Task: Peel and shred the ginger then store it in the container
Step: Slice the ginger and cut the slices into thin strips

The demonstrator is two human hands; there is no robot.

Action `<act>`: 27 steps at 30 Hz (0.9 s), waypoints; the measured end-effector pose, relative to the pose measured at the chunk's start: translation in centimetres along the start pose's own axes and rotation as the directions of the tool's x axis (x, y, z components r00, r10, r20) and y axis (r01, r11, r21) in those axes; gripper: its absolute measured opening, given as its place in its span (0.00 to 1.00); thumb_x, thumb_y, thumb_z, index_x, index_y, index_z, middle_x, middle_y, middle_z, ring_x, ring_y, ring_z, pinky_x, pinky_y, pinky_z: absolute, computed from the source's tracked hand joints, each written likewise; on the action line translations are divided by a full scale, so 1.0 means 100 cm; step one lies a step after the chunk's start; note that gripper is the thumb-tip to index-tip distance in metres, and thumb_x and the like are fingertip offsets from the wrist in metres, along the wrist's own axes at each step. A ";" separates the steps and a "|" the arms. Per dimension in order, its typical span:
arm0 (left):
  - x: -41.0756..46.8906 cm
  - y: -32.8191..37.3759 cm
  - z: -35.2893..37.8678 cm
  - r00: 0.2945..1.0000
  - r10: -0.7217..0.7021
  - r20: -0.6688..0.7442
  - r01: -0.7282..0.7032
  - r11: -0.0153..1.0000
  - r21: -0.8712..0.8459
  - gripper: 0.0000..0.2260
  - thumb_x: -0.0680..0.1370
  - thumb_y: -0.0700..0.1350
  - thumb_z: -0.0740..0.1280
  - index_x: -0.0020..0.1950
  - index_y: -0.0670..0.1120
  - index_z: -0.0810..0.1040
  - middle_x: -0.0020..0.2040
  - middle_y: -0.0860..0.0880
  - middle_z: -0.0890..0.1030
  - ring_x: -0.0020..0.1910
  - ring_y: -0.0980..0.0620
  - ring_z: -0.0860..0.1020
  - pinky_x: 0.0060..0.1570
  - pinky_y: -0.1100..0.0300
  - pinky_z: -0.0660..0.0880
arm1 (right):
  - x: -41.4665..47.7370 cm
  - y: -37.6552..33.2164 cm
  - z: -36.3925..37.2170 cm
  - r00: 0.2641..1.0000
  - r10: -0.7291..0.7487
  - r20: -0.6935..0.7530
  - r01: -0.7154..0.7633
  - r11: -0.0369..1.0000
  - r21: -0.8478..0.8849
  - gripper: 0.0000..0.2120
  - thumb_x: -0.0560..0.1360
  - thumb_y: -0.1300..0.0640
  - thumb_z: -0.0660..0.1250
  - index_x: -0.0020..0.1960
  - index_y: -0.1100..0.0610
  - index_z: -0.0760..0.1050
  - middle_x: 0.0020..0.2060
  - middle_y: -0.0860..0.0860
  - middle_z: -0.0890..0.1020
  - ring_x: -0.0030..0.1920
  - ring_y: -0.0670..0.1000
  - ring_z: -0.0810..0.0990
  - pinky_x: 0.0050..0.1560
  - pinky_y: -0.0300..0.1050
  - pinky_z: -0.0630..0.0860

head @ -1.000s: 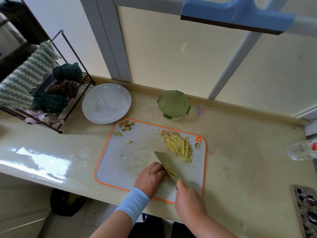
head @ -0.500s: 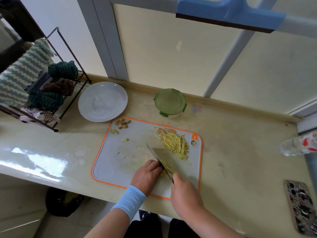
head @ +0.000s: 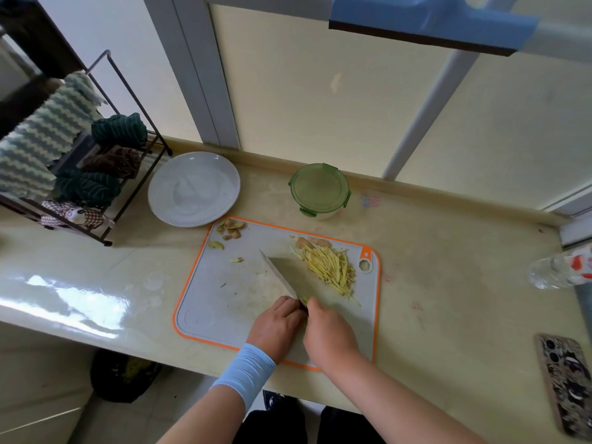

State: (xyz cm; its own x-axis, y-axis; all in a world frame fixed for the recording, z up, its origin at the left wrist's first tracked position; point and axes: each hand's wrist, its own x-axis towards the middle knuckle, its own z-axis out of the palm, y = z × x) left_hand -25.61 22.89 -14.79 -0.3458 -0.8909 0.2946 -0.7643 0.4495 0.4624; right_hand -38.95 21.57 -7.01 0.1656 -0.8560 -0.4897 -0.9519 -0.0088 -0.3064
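**At lower centre of the frame: both hands met at the knife, shreds heaped to the upper right**

On the near half of the orange-rimmed cutting board (head: 224,302), the right hand (head: 330,334) is seen wrapped round the handle of the knife (head: 288,277). Only a dark sliver of that handle is shown between the two hands. The blade is angled away toward the upper left, its tip reaching the middle of the board.

The left hand (head: 275,328), worn with a pale blue wristband (head: 246,370), is set just left of the right hand, with its fingers curled down against the heel of the blade. A small yellow scrap is glimpsed where the two hands meet. Whether anything is pinched under the left fingers cannot be told.

The shredded ginger (head: 330,267) is heaped to the upper right of both hands, just right of the blade and apart from the fingers. Two unshredded pieces (head: 312,242) are lying at the far end of the heap. The peelings (head: 230,229) are gathered at the board's far left corner, well away from the hands.

The container (head: 318,190), with its green lid closed, is placed on the counter (head: 448,283) just beyond the board's far edge. A white plate (head: 192,189) is seen to its left, beside a wire rack (head: 128,200) hung with cloths. At the right edge a plastic bottle (head: 557,270) is lying, and a phone (head: 567,386) is seen at lower right.
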 end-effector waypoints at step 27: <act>0.000 -0.001 0.000 0.998 0.031 -0.050 -0.029 0.999 0.036 0.07 0.74 0.39 0.64 0.44 0.44 0.82 0.43 0.48 0.78 0.46 0.51 0.73 0.43 0.62 0.72 | -0.021 0.019 0.000 0.999 -0.008 -0.043 0.009 1.000 0.009 0.11 0.81 0.59 0.54 0.62 0.53 0.65 0.49 0.57 0.81 0.52 0.60 0.80 0.39 0.47 0.65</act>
State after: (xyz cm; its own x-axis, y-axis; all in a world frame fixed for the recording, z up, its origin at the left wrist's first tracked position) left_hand -25.54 22.90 -14.81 -0.3415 -0.8722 0.3504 -0.7727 0.4727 0.4236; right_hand -41.14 23.36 -6.52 0.1624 -0.8772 -0.4518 -0.9479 -0.0115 -0.3183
